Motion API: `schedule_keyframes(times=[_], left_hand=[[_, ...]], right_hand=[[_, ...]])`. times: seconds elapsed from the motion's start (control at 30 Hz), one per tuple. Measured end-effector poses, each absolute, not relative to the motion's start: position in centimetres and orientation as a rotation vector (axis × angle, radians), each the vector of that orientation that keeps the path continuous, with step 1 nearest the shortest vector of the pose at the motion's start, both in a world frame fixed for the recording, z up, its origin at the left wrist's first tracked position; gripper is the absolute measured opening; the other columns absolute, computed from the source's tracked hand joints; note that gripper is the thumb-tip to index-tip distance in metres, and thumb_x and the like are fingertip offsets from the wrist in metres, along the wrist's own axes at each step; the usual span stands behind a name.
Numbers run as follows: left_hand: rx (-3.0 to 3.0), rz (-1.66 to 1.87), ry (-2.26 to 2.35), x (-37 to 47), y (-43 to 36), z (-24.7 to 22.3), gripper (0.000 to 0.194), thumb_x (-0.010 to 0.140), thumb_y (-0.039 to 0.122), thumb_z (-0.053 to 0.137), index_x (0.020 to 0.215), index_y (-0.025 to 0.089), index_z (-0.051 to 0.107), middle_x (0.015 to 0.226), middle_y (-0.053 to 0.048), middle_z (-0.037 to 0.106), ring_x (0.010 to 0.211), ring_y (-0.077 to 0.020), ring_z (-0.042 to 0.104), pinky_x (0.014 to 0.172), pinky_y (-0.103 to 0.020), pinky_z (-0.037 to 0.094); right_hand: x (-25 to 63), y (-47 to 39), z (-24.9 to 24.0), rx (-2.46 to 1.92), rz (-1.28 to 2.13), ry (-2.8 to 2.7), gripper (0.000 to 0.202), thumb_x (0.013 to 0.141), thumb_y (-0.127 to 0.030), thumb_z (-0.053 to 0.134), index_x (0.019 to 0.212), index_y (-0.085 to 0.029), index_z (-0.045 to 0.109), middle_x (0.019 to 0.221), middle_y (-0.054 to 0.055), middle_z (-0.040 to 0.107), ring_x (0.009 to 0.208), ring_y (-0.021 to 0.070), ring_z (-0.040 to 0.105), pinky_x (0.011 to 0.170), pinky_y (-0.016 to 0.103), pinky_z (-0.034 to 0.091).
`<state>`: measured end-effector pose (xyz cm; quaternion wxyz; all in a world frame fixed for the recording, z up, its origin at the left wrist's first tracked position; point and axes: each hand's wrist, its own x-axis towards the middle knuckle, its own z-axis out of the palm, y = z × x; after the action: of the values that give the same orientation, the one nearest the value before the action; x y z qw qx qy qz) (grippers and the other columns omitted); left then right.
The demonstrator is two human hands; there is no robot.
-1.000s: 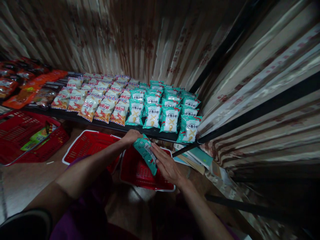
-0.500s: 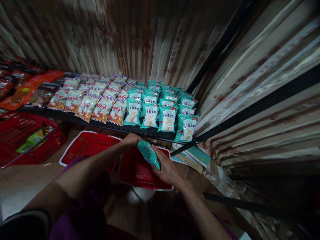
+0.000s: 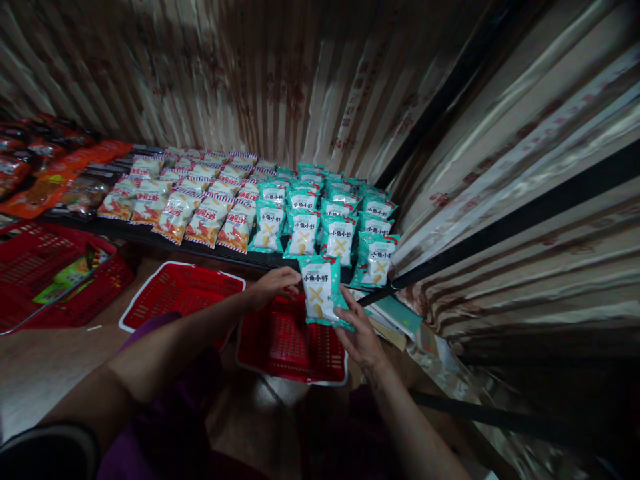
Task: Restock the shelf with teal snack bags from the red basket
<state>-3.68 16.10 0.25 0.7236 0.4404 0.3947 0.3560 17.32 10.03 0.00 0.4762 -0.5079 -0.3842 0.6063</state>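
Observation:
A teal and white snack bag [image 3: 320, 293] faces up in front of the shelf, above the right-hand red basket [image 3: 290, 340]. My right hand [image 3: 359, 327] grips its lower right side, thumb on the front. Beside its upper left edge is my left hand [image 3: 277, 283], fingers stretched toward the bag; whether they touch it is unclear. Similar teal bags [image 3: 303, 233] stand in rows at the shelf's right end. White and orange snack bags [image 3: 205, 220] are lined up to their left.
A second red basket [image 3: 175, 293] sits on the floor, and a third [image 3: 107, 283] at far left holds green and yellow packets [image 3: 65, 280]. Orange packages [image 3: 50, 180] lie at the shelf's left. Black poles [image 3: 500, 220] and pleated curtains [image 3: 500, 147] border the right.
The held bag has turned from edge-on to front up and moved up and right with my right hand. My left hand has shifted slightly right, its fingers now more extended.

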Motion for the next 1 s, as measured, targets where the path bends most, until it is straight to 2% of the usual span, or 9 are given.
schedule_keyframes(times=[0.23, 0.33, 0.43, 0.57, 0.7, 0.9, 1.0], left_hand=[[1.040, 0.665, 0.708, -2.6, 13.9, 1.0, 0.047, 0.063, 0.053, 0.073, 0.087, 0.015, 0.059, 0.079, -0.003, 0.063, 0.071, -0.0126, 0.058, 0.070, -0.027, 0.046], [1.080, 0.736, 0.701, -2.2, 13.3, 1.3, 0.047, 0.063, 0.052, 0.074, 0.089, 0.016, 0.058, 0.083, -0.004, 0.065, 0.076, -0.0143, 0.060, 0.076, -0.028, 0.046], [1.182, 0.766, 0.798, -2.2, 13.2, 1.0, 0.045, 0.063, 0.050, 0.074, 0.088, 0.016, 0.059, 0.080, -0.002, 0.064, 0.075, -0.0147, 0.058, 0.073, -0.028, 0.045], [1.404, 0.790, 1.003, -2.4, 13.4, -0.2, 0.043, 0.065, 0.043, 0.072, 0.097, 0.017, 0.059, 0.076, 0.002, 0.060, 0.071, -0.0128, 0.054, 0.066, -0.024, 0.042], [1.524, 0.765, 1.053, -2.5, 13.3, -0.9, 0.045, 0.066, 0.040, 0.070, 0.104, 0.017, 0.059, 0.085, -0.001, 0.062, 0.076, -0.0151, 0.056, 0.068, -0.025, 0.043], [1.429, 0.679, 0.930, -2.4, 12.7, -0.2, 0.033, 0.068, 0.038, 0.068, 0.091, 0.016, 0.060, 0.084, -0.002, 0.064, 0.079, -0.0172, 0.059, 0.069, -0.026, 0.044], [1.348, 0.723, 0.934, -2.2, 12.6, 0.0, 0.036, 0.066, 0.041, 0.071, 0.089, 0.016, 0.060, 0.079, -0.001, 0.063, 0.075, -0.0162, 0.058, 0.067, -0.026, 0.045]], right_hand=[[17.4, 10.5, -1.5, -1.199, 1.456, -0.893, 0.057, 0.071, -0.044, 0.059, 0.126, -0.029, 0.053, 0.118, 0.003, 0.065, 0.098, 0.0258, 0.064, 0.082, 0.044, 0.052], [17.2, 10.4, -1.2, -1.230, 1.432, -0.903, 0.057, 0.070, -0.040, 0.064, 0.125, -0.030, 0.055, 0.116, 0.002, 0.066, 0.099, 0.0253, 0.064, 0.084, 0.043, 0.051], [16.8, 10.5, -0.2, -1.184, 1.424, -0.892, 0.056, 0.069, -0.042, 0.067, 0.122, -0.027, 0.056, 0.116, 0.004, 0.066, 0.101, 0.0247, 0.063, 0.084, 0.040, 0.052], [16.2, 11.1, 0.7, -1.139, 1.368, -0.855, 0.050, 0.067, -0.052, 0.069, 0.108, -0.025, 0.061, 0.108, 0.005, 0.069, 0.096, 0.0217, 0.064, 0.080, 0.035, 0.053], [16.0, 11.6, 0.6, -1.196, 1.285, -0.778, 0.042, 0.061, -0.053, 0.074, 0.089, -0.024, 0.063, 0.091, 0.003, 0.073, 0.084, 0.0211, 0.066, 0.072, 0.034, 0.054], [15.7, 11.8, 0.4, -1.215, 1.301, -0.644, 0.039, 0.059, -0.048, 0.077, 0.082, -0.021, 0.063, 0.079, 0.001, 0.072, 0.075, 0.0214, 0.067, 0.066, 0.034, 0.054], [15.5, 12.1, 0.6, -1.175, 1.297, -0.576, 0.036, 0.057, -0.044, 0.080, 0.081, -0.021, 0.065, 0.078, -0.002, 0.072, 0.072, 0.0186, 0.066, 0.068, 0.033, 0.054]])
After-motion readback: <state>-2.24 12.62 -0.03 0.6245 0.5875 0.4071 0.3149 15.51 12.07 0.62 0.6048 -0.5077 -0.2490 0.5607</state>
